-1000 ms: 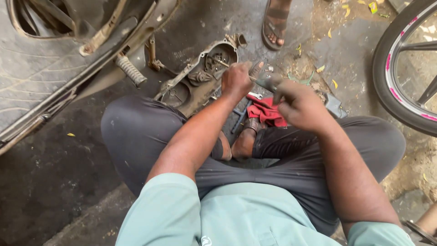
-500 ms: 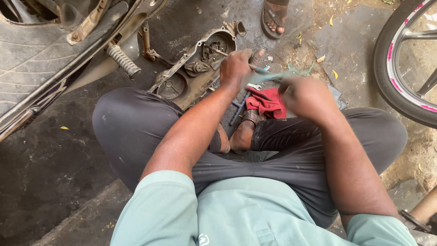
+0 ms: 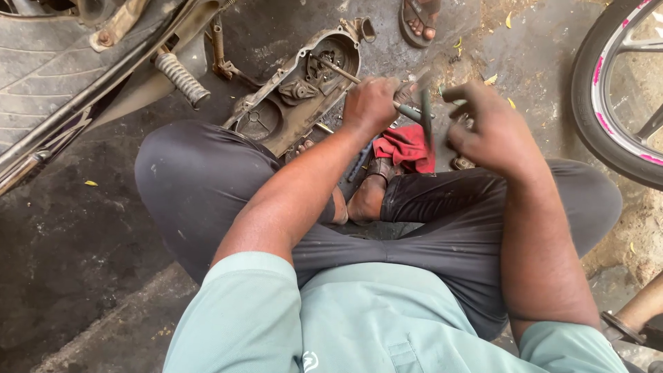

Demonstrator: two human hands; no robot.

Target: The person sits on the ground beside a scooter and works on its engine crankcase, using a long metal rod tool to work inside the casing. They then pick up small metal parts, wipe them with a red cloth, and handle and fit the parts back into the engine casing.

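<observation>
Grey oily concrete floor holds an engine cover and red rag.

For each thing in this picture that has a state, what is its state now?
Left hand: closed around a metal rod.
Metal rod: held, reaching into the engine cover.
Engine cover: off the machine, lying on the ground, inner side up.
Right hand: raised, fingers loosely curled; a thin tool beside it is blurred.
Red cloth: crumpled on the ground.
</observation>
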